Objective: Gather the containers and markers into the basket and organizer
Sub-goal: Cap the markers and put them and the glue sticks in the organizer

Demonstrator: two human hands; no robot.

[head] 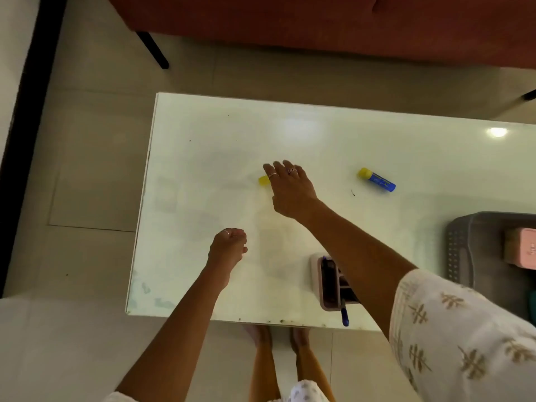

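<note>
My right hand (290, 187) reaches across the white table (203, 158), fingers spread over a marker of which only a yellow end (263, 180) shows. Whether the fingers touch it I cannot tell. A second marker (376, 179), blue with a yellow cap, lies to the right on the table. My left hand (229, 246) hovers nearer me, loosely curled with nothing in it. A pink organizer (316, 274) with dark compartments stands near the front edge, a blue pen (344, 313) sticking out of it. A grey basket (458, 248) at the right edge holds a pink container (522, 248).
A red sofa (319, 21) with black legs stands beyond the table's far edge. Pale tiled floor surrounds the table, and my bare feet (278, 338) are under its front edge. A dark strip runs along the left side of the room.
</note>
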